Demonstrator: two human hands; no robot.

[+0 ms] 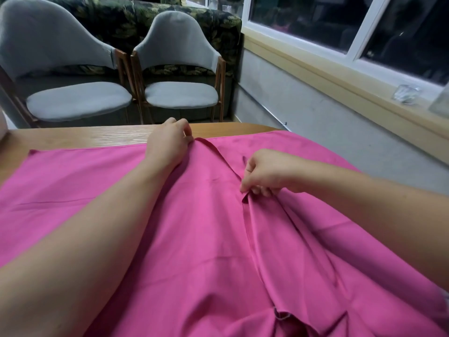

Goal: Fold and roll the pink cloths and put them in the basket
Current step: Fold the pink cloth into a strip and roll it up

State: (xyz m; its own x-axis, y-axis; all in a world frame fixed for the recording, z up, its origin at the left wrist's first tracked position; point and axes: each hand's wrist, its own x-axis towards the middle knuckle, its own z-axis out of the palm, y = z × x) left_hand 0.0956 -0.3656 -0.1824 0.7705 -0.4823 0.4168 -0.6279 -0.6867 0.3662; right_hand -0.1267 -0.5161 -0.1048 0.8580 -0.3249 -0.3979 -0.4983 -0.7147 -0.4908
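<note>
A large pink cloth (109, 188) lies spread over most of the wooden table (85, 137) and hangs off its near side. My left hand (167, 144) pinches a raised edge of the cloth near the table's far side. My right hand (264, 171) pinches the same folded edge closer to me, where the fabric bunches into long creases. Between the two hands the edge runs as a raised ridge. No basket is in view.
Two grey padded chairs (179, 69) stand beyond the table's far edge, with a leaf-patterned sofa (145, 18) behind them. A window sill (340, 79) runs along the right wall and holds a small glass (404, 93).
</note>
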